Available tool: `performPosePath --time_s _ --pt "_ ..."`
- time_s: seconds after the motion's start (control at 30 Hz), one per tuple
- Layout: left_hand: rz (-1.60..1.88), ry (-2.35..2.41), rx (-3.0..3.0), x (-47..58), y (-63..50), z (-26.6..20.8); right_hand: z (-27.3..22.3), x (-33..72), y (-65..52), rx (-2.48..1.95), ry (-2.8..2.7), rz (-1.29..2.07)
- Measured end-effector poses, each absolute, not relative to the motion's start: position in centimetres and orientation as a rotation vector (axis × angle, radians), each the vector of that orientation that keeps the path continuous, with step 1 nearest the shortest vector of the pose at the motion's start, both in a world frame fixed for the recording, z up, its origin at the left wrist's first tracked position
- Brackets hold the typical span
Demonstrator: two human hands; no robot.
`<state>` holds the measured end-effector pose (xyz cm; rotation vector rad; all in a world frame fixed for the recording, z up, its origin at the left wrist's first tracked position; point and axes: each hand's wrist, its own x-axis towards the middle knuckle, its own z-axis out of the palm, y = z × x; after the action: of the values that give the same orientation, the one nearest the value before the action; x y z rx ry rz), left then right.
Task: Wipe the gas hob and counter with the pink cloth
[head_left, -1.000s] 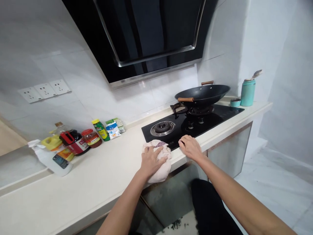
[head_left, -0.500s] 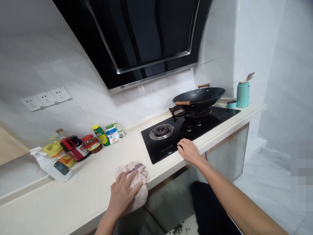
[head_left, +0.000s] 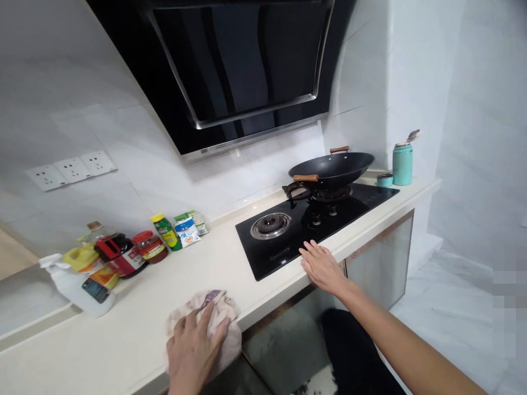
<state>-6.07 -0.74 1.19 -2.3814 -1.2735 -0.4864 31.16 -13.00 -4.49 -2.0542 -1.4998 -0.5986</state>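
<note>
My left hand (head_left: 191, 345) presses down on a pale, crumpled cloth (head_left: 224, 321) with a purple patch, its fingers curled over the fabric. The cloth lies on the front of the white countertop (head_left: 135, 323), and part of it hangs over the edge. My right hand (head_left: 323, 267) rests with fingers stretched out at the counter's front edge, the tips by the black gas cooktop (head_left: 267, 263). Nothing shows in that hand. On the cooktop's right burner sits a black wok (head_left: 335, 167) with wooden handles; the left burner (head_left: 270, 225) is uncovered.
Along the wall at left stand a white spray bottle (head_left: 88, 293), a dark red-labelled bottle (head_left: 121, 255), a red-lidded jar (head_left: 151, 247), a green bottle (head_left: 167, 231) and small packets (head_left: 188, 231). A teal flask (head_left: 402, 164) stands at far right. A black range hood (head_left: 247, 71) hangs above.
My left hand has slid the cloth left and toward me along the counter edge. My right hand stays at the cooktop's front, its fingers now straighter. The view has shifted slightly.
</note>
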Motion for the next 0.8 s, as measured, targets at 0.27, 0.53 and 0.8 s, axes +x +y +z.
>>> performPosePath --time_s 0.27,0.53,0.8 --pt "-0.525 -1.177 -2.487 2.7 -4.9 1.2 -5.0 30.6 -13.0 -2.067 -1.402 -0.613" --pt "-0.554 -1.097 -2.593 5.6 -5.9 0.7 -6.1 30.7 -12.8 -2.058 -1.371 -0.702" --pt "-0.602 -1.235 -2.482 -4.7 -2.3 0.1 -6.8 30.9 -13.0 -2.019 -1.385 -0.767"
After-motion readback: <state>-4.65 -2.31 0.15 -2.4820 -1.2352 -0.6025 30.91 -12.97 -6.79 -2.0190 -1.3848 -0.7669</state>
